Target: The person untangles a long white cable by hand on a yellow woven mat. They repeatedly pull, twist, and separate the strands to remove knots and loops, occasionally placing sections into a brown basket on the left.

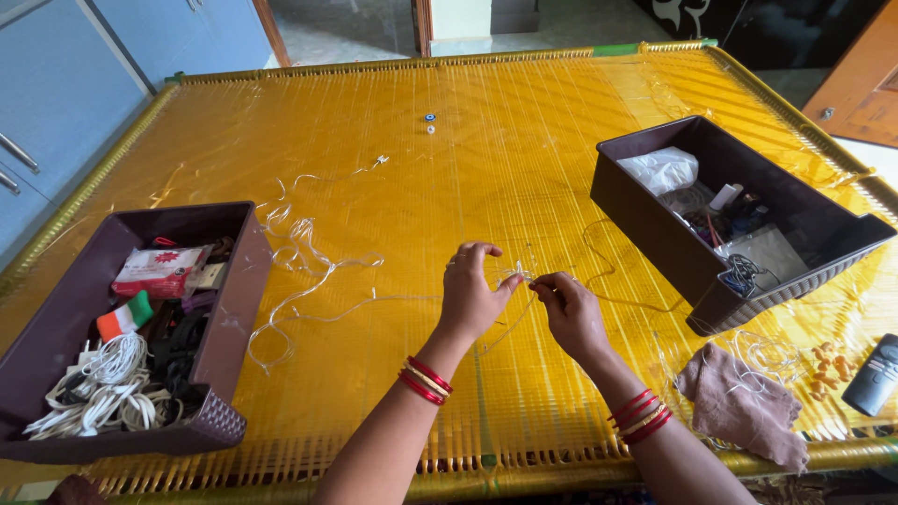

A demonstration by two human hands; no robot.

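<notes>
A thin white wire (299,245) lies in loose loops on the yellow woven mat (468,159), running from the left toward the middle. My left hand (470,292) and my right hand (571,313) meet at the mat's centre, both pinching a small tangle of that wire between their fingertips. Red and gold bangles sit on both wrists. The two hands are only a few centimetres apart, with the wire stretched between them.
A dark brown tray (229,309) at the left holds white cables and packets. A second dark tray (645,220) at the right holds a plastic bag and cords. A brown cloth (739,402), more wire, orange beads and a dark remote (875,374) lie at lower right.
</notes>
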